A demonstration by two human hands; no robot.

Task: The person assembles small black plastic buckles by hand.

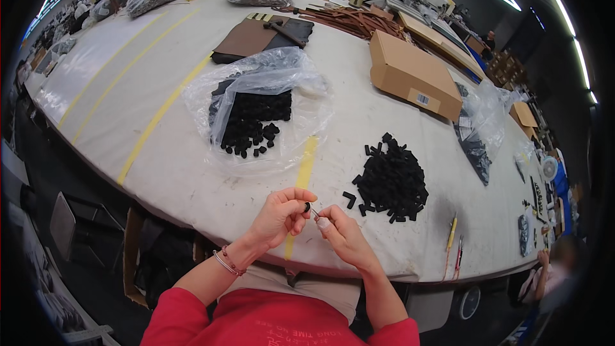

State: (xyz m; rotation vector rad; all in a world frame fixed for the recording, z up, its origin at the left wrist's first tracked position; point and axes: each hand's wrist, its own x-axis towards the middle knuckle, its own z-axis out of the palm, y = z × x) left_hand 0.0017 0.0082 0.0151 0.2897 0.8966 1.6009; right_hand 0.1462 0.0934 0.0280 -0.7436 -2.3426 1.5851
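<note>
My left hand (280, 214) pinches a small black piece (307, 207) between thumb and fingers at the table's near edge. My right hand (339, 230) holds a thin metal tool (316, 214) whose tip meets that piece. A loose heap of small black pieces (392, 179) lies just right of my hands. An open clear plastic bag (256, 106) with more black pieces sits ahead, to the left.
The white work table (192, 173) has yellow tape lines. A cardboard box (413, 75) lies at right, brown leather pieces (256, 37) and straps farther back, more plastic bags around. Two pens (453, 243) rest near the right edge. Another person sits at lower right.
</note>
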